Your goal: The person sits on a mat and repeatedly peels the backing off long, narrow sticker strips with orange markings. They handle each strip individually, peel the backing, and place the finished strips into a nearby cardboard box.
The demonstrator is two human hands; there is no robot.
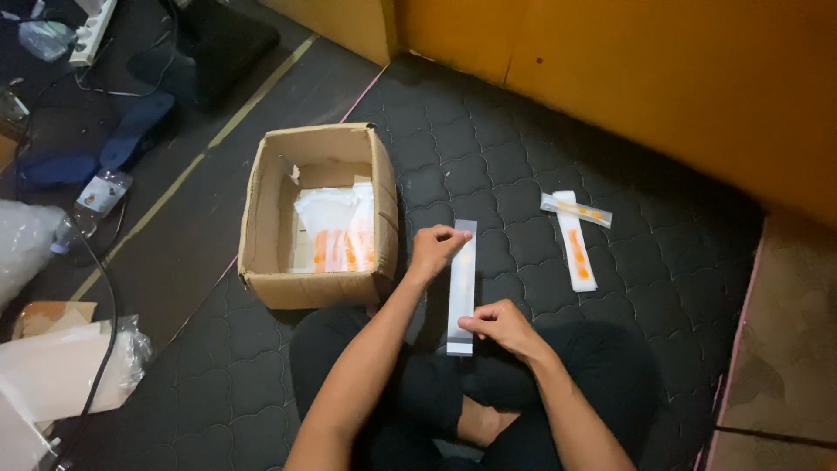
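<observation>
You've got a long clear plastic sleeve (461, 286) stretched lengthwise between both hands, over your lap, near the front edge of the black quilted mat (488, 157). Your left hand (436, 249) pinches its far end, fingers closed on the top corner. Your right hand (497, 324) pinches the near end, thumb and fingers clamped on the strip just above its bottom edge. Sleeve runs almost straight away from you, a faint pale patch mid-length.

Open cardboard box (318, 214) sits just left of your left hand, on the mat's left edge, flaps up, with more clear packets (340, 228) inside showing orange contents.

Right of the sleeve, well apart, two filled packets (575, 237) lie crossed on the mat, orange visible inside, near the yellow wall (680, 78).

Floor off the mat's left side: cables, bags, paper.
</observation>
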